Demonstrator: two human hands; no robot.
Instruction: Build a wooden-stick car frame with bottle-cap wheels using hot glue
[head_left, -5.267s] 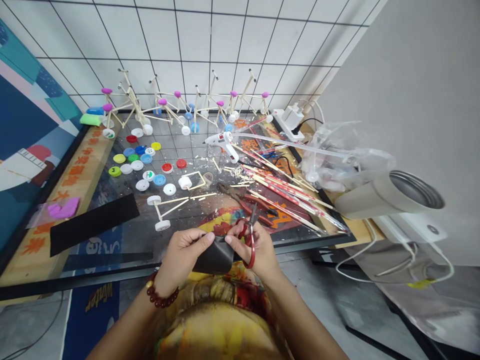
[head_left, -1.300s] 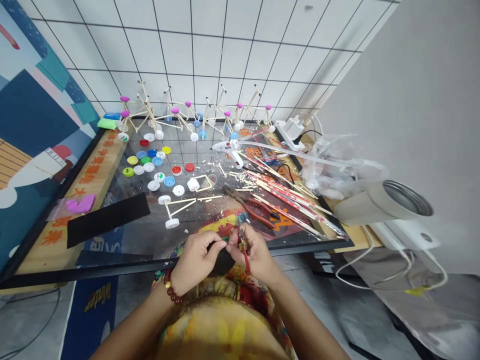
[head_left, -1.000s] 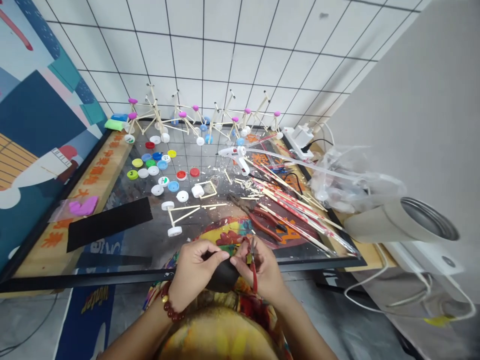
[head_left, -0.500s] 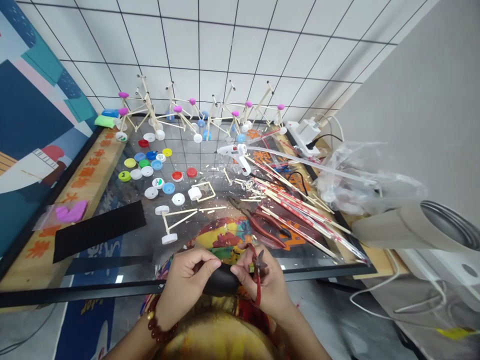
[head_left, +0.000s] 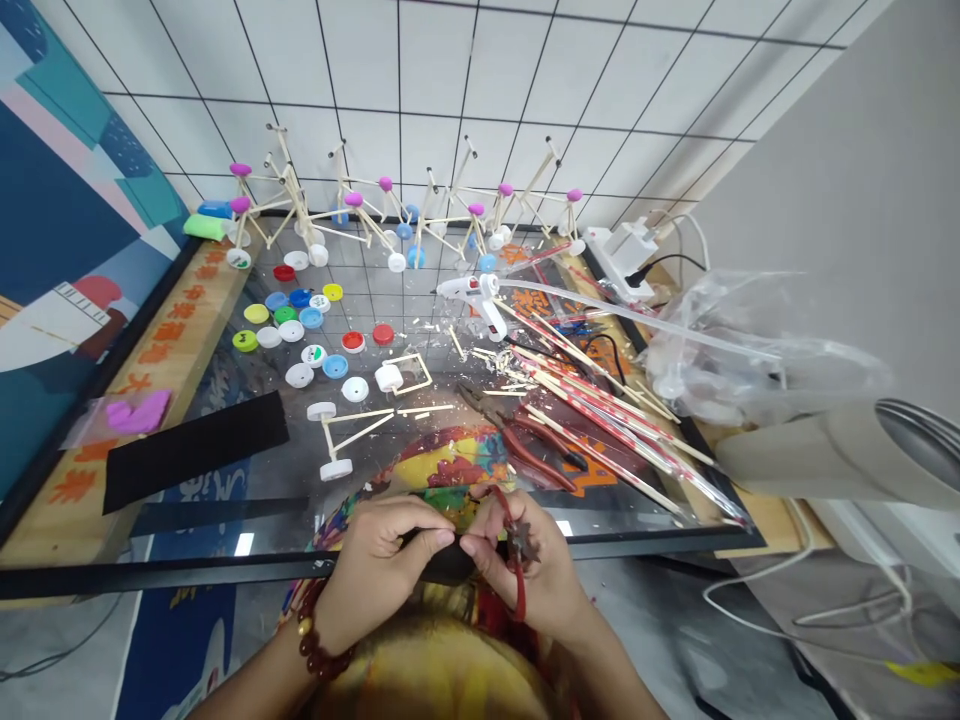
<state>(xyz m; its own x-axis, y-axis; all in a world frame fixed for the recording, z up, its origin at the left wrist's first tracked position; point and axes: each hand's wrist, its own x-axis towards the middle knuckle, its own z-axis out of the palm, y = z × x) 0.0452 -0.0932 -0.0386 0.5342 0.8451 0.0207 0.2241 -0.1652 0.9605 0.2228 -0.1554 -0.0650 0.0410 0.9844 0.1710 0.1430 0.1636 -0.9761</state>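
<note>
My left hand (head_left: 394,560) pinches the edge of a black sheet piece (head_left: 448,566) between thumb and fingers. From the other side my right hand (head_left: 517,560) pinches the same piece, thumb tip close to the left thumb. A small red-handled tool that looks like scissors (head_left: 519,545) hangs across the right hand's fingers; its blades are hard to make out. Left of the hands, a long black strip (head_left: 199,450) lies on the table. A wooden stick frame with white bottle-cap wheels (head_left: 335,469) lies just beyond my hands, near red-handled pliers (head_left: 517,435).
Coloured bottle caps (head_left: 311,318) are spread at the left middle. Several stick models (head_left: 360,215) stand along the back. A white glue gun (head_left: 476,300), wooden sticks (head_left: 600,420) and scraps lie to the right, with a power strip (head_left: 619,262) and plastic bag (head_left: 750,340) beyond.
The black piece, bulging toward me before, now shows less between my hands. My fingertips have come closer together, and the scissors-like tool has turned slightly. The view has shifted a little.
</note>
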